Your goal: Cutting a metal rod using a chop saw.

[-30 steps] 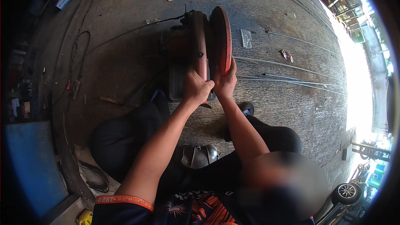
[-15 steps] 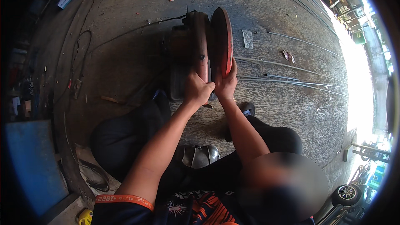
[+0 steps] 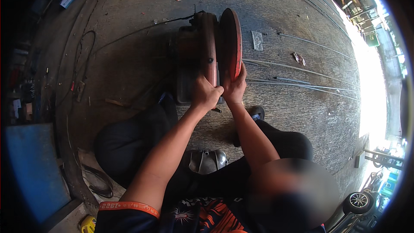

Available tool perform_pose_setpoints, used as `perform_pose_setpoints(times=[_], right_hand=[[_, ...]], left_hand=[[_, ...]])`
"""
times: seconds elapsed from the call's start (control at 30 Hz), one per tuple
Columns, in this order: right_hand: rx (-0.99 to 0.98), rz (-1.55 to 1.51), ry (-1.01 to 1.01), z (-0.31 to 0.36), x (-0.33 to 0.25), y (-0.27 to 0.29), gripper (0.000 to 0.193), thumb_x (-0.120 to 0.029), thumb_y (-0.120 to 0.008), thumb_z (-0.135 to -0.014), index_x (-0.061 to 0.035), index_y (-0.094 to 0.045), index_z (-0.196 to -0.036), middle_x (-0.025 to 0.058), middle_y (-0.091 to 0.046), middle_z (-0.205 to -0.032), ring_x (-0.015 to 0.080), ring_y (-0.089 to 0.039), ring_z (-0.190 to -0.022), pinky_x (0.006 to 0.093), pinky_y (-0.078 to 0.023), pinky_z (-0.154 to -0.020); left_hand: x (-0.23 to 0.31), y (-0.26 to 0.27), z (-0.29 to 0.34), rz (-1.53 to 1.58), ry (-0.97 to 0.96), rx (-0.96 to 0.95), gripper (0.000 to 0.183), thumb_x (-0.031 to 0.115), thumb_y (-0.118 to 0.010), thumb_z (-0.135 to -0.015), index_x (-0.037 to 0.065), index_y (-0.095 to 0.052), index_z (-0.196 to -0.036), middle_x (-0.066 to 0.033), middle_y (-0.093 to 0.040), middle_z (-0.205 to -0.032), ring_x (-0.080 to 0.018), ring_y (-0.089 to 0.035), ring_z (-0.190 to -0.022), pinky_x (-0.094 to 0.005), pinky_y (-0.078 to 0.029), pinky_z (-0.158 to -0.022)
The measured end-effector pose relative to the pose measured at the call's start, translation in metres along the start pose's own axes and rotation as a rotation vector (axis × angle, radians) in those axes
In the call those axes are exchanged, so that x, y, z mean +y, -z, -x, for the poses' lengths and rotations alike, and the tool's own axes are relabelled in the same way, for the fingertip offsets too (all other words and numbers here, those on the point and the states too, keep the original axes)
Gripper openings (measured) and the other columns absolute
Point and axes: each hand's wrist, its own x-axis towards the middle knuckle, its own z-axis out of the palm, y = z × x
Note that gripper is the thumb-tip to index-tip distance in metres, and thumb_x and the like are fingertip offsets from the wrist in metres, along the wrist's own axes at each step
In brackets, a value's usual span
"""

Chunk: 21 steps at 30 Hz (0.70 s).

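A dark motor-driven machine (image 3: 186,43) with a flat base, which looks like a cut-off saw or grinder, stands on the floor in front of me. My left hand (image 3: 207,91) is closed on the lower end of its curved, dull-red guard (image 3: 209,43). Just to the right, a large round red-rimmed disc (image 3: 236,47) stands on edge, a narrow gap from the guard. My right hand (image 3: 235,88) grips the disc's lower edge, fingers on its outer side. Whether the disc is fastened to the machine is hidden.
Thin metal rods (image 3: 302,83) lie to the right, near a clear plastic scrap (image 3: 257,41). A dark cable (image 3: 129,34) runs left from the machine. A rounded metal piece (image 3: 207,162) sits between my legs. A blue panel (image 3: 34,168) is at the left.
Almost nothing differs. The view has shifted very slightly, and both hands keep the same hold on the guard and the disc.
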Motion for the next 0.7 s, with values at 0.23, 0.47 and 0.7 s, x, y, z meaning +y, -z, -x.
perform_pose_setpoints(times=[0.23,0.47,0.7], right_hand=[[0.008,0.024,-0.004,0.002,0.004,0.0,0.056,-0.009,-0.055,-0.085,-0.0012,-0.033,-0.136,0.0276,-0.056,-0.118,0.0443,-0.057,-0.105,0.0455,-0.049,-0.084],[-0.001,0.006,-0.021,0.004,0.004,-0.002,0.056,-0.009,-0.055,-0.085,-0.0012,-0.033,-0.136,0.0275,-0.056,-0.118,0.0444,-0.057,-0.106,0.0451,-0.049,-0.085],[-0.003,0.01,-0.023,0.006,0.006,-0.002,0.057,-0.009,-0.055,-0.084,-0.001,-0.032,-0.136,0.0275,-0.055,-0.12,0.0442,-0.057,-0.107,0.045,-0.049,-0.086]], left_hand=[[0.006,0.001,0.002,0.029,-0.041,0.023,0.045,0.006,-0.066,-0.059,-0.004,-0.052,-0.101,-0.0146,-0.059,-0.079,-0.027,-0.062,-0.075,-0.0353,-0.05,-0.07],[-0.001,0.0,0.003,0.025,-0.023,0.004,0.043,0.005,-0.065,-0.059,-0.004,-0.052,-0.099,-0.0136,-0.058,-0.08,-0.0253,-0.061,-0.074,-0.0347,-0.049,-0.07],[-0.008,-0.003,0.003,0.046,-0.054,0.015,0.039,0.003,-0.064,-0.059,-0.002,-0.052,-0.095,-0.011,-0.056,-0.078,-0.0233,-0.059,-0.072,-0.0338,-0.048,-0.069]])
